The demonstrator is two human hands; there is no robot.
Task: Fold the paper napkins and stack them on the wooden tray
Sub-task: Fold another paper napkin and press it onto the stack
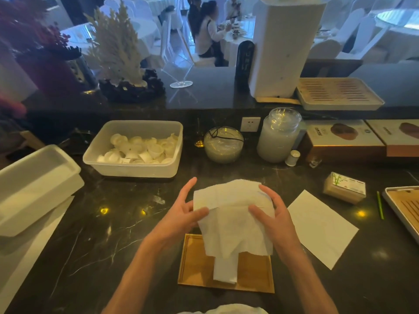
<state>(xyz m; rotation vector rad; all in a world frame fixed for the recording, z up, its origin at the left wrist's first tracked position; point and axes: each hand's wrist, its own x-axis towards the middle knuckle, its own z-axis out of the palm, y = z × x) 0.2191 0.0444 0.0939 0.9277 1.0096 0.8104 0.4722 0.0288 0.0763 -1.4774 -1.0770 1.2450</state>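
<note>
Both hands hold one white paper napkin (pixel 233 223) in the air above the wooden tray (pixel 197 266). My left hand (pixel 181 216) pinches its left edge between thumb and fingers. My right hand (pixel 272 216) grips its right side, thumb on the front. The napkin is partly folded and hangs down, hiding the far part of the tray. A folded napkin (pixel 225 270) lies on the tray below it. A flat white napkin (pixel 322 227) lies on the dark counter to the right.
A plastic tub of small white cups (pixel 136 148) stands behind the hands. White trays (pixel 34 189) sit at the left. A pack of toothpicks (pixel 345 188), a green stick (pixel 380 205) and another tray's edge (pixel 399 211) lie at the right. Glass jars (pixel 278 134) stand at the back.
</note>
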